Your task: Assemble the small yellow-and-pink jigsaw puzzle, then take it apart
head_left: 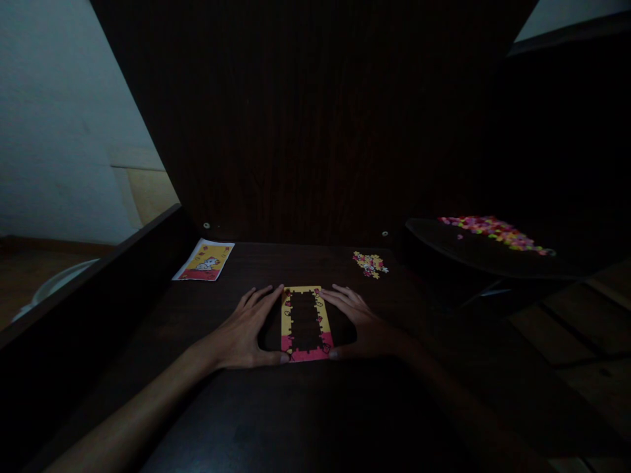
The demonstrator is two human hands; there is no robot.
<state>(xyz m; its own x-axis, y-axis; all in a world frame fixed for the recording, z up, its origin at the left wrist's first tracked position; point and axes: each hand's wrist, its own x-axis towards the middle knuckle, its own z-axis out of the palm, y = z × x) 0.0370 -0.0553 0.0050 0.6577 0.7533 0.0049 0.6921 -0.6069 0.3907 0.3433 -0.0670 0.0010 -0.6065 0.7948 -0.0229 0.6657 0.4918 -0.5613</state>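
A jigsaw puzzle border (323,322) lies flat on the dark table in front of me, yellow at the far part and pink at the near end, with small drawn shapes. Its middle is unfilled, showing dark wood. My left hand (245,332) spans its left side, index fingertip at the far left corner and thumb at the near left corner. On the opposite side my right hand (367,325) mirrors this, fingertips at the far right corner and thumb at the near right one. Both hands have their fingers stretched out, touching the border's edges.
Loose puzzle pieces (371,264) sit in a small pile at the back right. A picture sheet (204,261) with a white animal lies at the back left. Colourful small objects (495,231) cover part of a dark rounded surface (444,249) at right. A tall dark panel (305,131) stands behind.
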